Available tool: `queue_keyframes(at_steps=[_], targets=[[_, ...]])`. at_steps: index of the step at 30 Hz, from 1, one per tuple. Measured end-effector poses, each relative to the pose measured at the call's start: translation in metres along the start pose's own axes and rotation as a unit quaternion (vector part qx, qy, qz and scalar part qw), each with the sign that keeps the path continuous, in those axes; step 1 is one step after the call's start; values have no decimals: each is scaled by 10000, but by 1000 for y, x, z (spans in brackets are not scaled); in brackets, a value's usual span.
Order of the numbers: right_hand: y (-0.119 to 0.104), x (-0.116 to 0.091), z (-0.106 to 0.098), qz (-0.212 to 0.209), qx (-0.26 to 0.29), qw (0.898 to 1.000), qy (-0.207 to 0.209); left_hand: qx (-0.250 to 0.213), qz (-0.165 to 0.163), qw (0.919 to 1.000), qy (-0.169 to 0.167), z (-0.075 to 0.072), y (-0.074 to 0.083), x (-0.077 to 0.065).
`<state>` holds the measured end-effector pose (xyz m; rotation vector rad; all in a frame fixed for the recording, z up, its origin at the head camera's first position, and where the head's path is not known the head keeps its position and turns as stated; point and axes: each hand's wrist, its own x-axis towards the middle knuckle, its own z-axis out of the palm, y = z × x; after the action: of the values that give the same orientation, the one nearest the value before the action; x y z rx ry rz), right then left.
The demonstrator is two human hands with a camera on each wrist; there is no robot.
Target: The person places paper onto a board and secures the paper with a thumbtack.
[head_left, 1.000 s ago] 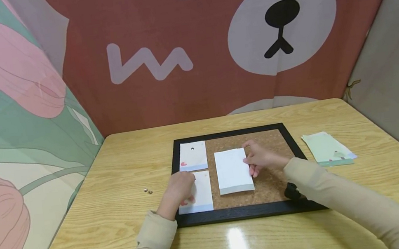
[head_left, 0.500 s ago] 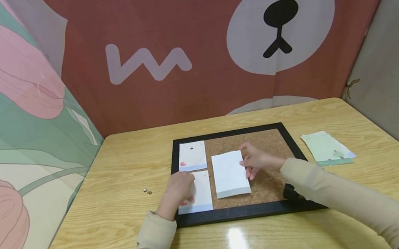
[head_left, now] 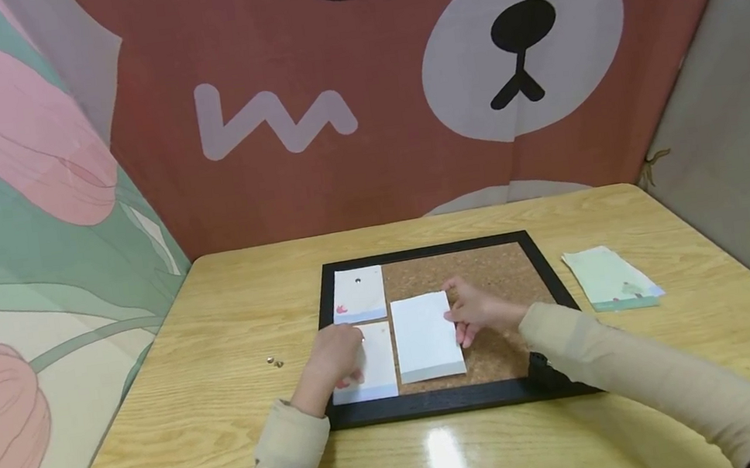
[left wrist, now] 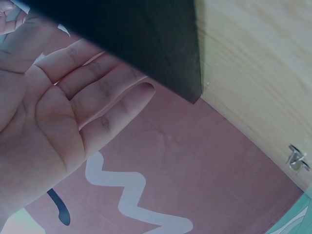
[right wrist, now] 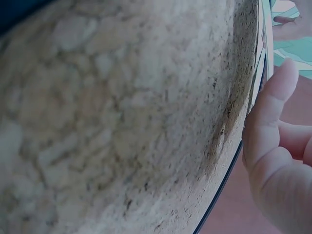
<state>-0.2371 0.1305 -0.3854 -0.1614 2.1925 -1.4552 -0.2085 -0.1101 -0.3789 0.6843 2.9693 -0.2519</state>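
Note:
A black-framed corkboard (head_left: 491,263) lies on the table, with two notepaper sheets at its left. The upper notepaper sheet (head_left: 362,298) bears a small dark thumbtack (head_left: 357,280). My left hand (head_left: 335,356) rests over the lower notepaper sheet (head_left: 380,366), near its top left; its fingers look loosely extended in the left wrist view, fingertips hidden behind the frame. To the right, my right hand (head_left: 474,309) pinches the right edge of a white notepaper sheet (head_left: 426,337) with a pale bottom band. This sheet sits over the cork beside the lower one.
Small metal thumbtacks (head_left: 274,362) lie on the wooden table (head_left: 229,306) left of the board. A stack of pale green notepaper (head_left: 608,275) lies to the right of the board. A printed cloth (head_left: 312,179) hangs behind the table.
My right hand has moved the white notepaper sheet left and toward me, bringing it next to the lower sheet. The left hand stays in place over its sheet.

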Motion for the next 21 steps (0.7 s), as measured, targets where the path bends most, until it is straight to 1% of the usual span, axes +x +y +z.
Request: queue_keyframes(at_steps=[2,6,12,17,21], targets=[[-1,0,1,-8,1,10000,-21,1,-3,10000,18,1,-1,0],[-1,1,4,137,-18,9999,-100,-22,12,10000,8,2,-3,1],[0,2,6,206,-94,9995,-227,-43,-5,10000,-10,1,-2,1],[0,2,6,225,-328,9987,-312,-16,-4,10000,-42,2,-2,1],[0,2,8,170,-664,9974,-237,-38,-26,10000,-79,2,-2,2]])
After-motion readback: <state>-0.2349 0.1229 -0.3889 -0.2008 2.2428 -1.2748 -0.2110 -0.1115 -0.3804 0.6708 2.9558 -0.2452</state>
